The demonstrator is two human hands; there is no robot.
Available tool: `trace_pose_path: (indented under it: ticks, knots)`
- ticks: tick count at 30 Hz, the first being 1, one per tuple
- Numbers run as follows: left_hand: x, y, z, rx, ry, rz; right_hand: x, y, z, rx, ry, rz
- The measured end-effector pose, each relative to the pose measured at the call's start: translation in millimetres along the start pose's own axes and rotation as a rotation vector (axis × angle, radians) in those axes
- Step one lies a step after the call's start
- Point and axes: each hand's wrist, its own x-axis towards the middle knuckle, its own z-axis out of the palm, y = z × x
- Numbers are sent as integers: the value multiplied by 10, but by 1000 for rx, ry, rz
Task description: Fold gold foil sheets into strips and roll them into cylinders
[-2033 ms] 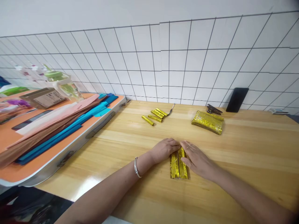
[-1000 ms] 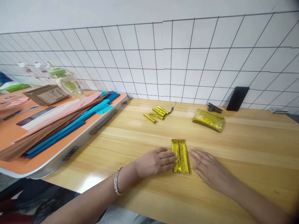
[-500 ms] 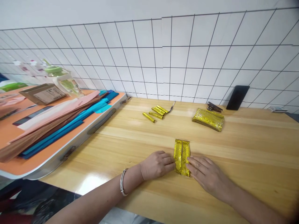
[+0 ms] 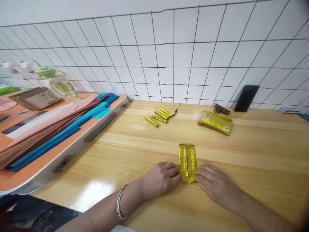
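A sheet of gold foil paper (image 4: 187, 158) lies on the wooden table with its two sides folded in to a seam down the middle. My left hand (image 4: 163, 178), with a silver bangle at the wrist, has its fingers curled on the sheet's lower left edge. At the lower right edge, the bunched fingers of my right hand (image 4: 213, 180) grip the paper. Both thumbs are mostly hidden. Farther back sits a stack of flat gold paper (image 4: 214, 123), and to its left lie several narrow gold rolls (image 4: 159, 116).
A pen (image 4: 176, 109) lies by the rolls. Behind the stack is a dark hair clip (image 4: 221, 109); a black phone (image 4: 246, 98) leans on the tiled wall. The orange-topped tray table (image 4: 72, 143) at left carries coloured crepe paper (image 4: 53, 132), a cardboard box (image 4: 36, 98) and a bottle (image 4: 60, 83).
Both hands have slid slightly down along the folded paper's sides, and the right fingers have drawn from lying flat to bunched at its edge. The camera view has shifted a little.
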Motion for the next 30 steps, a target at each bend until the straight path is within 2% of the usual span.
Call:
trace_pose_path:
  ticks: [4, 9, 16, 22, 30]
  knots:
    - [11, 37, -52, -53, -60, -37, -7, -1, 1, 42, -11, 30]
    - [7, 37, -9, -203, -91, -183, 23, -18, -15, 129, -1, 88]
    - [36, 41, 30, -346, -31, -303, 37, -13, 15, 275, 6, 255]
    - [66, 50, 60, -348, -18, -378, 44, -32, 30, 349, 29, 298]
    - [126, 10, 148, -443, 83, -424, 40, -9, 59, 416, 88, 337]
